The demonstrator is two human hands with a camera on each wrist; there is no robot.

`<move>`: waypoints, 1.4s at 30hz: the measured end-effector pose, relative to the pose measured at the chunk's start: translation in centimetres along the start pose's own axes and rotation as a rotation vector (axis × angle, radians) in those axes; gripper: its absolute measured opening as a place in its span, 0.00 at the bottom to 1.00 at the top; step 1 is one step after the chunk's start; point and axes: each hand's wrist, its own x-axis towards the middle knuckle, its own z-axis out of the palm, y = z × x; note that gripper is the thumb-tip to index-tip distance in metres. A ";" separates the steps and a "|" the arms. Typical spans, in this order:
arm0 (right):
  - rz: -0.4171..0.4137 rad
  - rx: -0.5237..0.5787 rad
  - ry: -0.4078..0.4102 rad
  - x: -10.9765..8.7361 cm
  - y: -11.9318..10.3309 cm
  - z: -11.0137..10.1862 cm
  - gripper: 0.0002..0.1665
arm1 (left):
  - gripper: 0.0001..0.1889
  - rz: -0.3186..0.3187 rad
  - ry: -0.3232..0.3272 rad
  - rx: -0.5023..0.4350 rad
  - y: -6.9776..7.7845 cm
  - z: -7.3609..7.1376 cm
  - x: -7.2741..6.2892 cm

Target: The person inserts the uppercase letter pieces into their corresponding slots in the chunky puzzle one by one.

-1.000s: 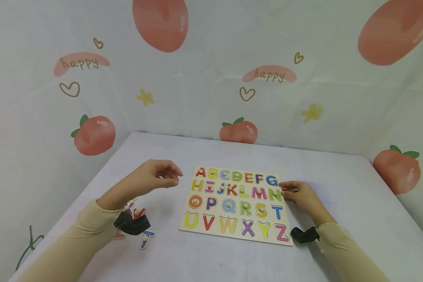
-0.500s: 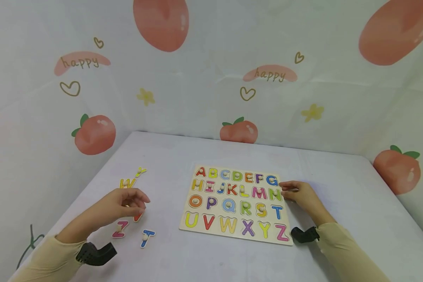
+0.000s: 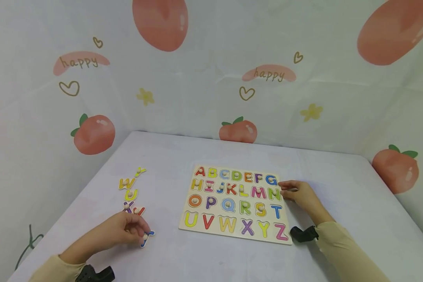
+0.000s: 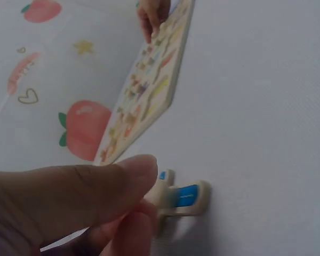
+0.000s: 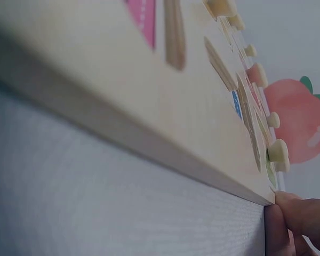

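Observation:
A blue letter T puzzle piece (image 3: 147,238) lies on the table at the lower left. Over it, my left hand (image 3: 121,231) has thumb and fingertips at its small wooden knob, pinching it in the left wrist view, where the T piece (image 4: 188,196) is partly hidden behind the fingers. My right hand (image 3: 304,197) holds the right edge of the wooden alphabet puzzle board (image 3: 182,226) near the N; the right wrist view has its thumb and fingers (image 5: 304,216) at the board's corner. Knobbed letters fill the rows from A to S; slots T to Z show bare colours.
Left of the board lie loose letter pieces: a yellow Y (image 3: 140,171), a W (image 3: 126,183), a yellow U (image 3: 131,194), a purple X (image 3: 127,206) and a red V (image 3: 138,211). A white printed cloth (image 3: 197,102) hangs behind the table.
My left hand has moved from beside the board, left and down over the loose letters, to the blue T piece. The right hand stays at the board's edge.

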 end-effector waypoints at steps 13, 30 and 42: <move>0.007 0.001 0.003 0.0 0.0 0.1 0.23 | 0.08 -0.034 0.023 0.144 0.4 0.5 1.0; 0.008 0.010 0.001 0.1 0.1 0.1 0.22 | 0.05 0.114 0.031 0.175 13.0 2.5 9.6; -0.004 0.006 -0.002 0.2 0.3 0.0 0.22 | 0.03 0.209 0.031 0.143 17.6 8.1 18.7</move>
